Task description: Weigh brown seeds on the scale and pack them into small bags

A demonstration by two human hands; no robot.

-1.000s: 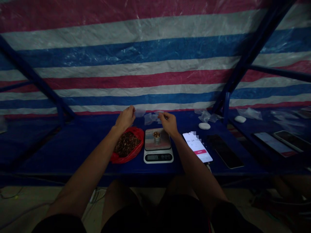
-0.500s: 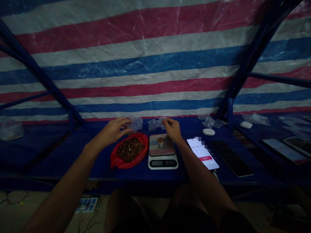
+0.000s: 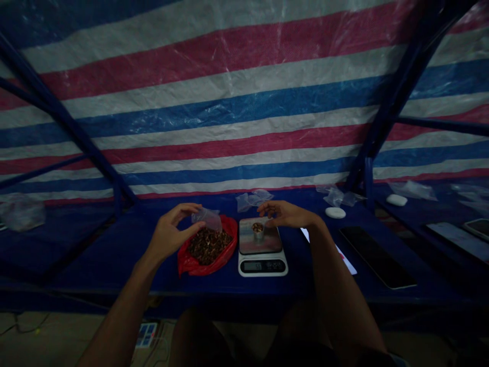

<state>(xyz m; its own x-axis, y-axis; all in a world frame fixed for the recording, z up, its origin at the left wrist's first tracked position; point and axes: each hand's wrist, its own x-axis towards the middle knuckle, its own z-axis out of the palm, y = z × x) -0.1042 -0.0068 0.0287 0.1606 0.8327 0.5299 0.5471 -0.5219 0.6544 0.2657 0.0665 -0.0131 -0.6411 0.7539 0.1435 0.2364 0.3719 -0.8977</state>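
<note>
Leaving scale's [image 3: 263, 250] front edge open; hands [image 3: 168, 233] [image 3: 286, 214] well apart.

A clear bag [image 3: 208, 218] hangs left of the scale's [image 3: 263, 267] filled, upright cup [image 3: 259, 234].

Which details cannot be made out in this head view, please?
Lit phone, head view: mostly hidden by the right forearm.
Scale display, head view: digits too small, dim.
Right hand, head view: too small to tell if it touches the cup.
Far-right phone, head view: cut off by the edge.
</note>
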